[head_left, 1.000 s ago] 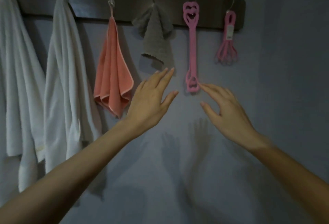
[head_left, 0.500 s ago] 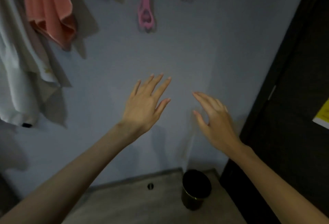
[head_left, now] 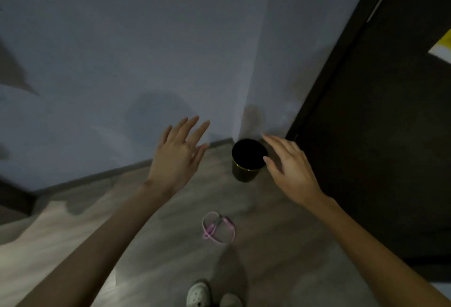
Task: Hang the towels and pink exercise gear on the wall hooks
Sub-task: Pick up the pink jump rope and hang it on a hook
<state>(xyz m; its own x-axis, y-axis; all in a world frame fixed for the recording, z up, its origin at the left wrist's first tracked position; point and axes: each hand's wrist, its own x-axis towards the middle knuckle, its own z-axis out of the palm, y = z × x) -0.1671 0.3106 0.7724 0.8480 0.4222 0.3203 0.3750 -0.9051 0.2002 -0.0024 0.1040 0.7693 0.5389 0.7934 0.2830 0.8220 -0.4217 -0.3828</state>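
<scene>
Dim corner, grey wall [head_left: 122, 50], wood-look floor [head_left: 73, 233]. Dark bin [head_left: 246, 172] far in corner. Pink looped exercise band [head_left: 219, 227] lies near. Left hand [head_left: 178, 158] and right hand [head_left: 290, 170] spread, empty.

Pink looped gear [head_left: 219, 227]; black bin [head_left: 248, 159], gold band; grey-blue wall [head_left: 122, 50]; dark-brown door [head_left: 378, 123].

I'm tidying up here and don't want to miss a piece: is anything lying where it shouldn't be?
Yes. A pink looped exercise band lies on the wood floor, between the shoes and the dark bin in the corner. Both the left hand and the right hand are open and empty above it.
</scene>
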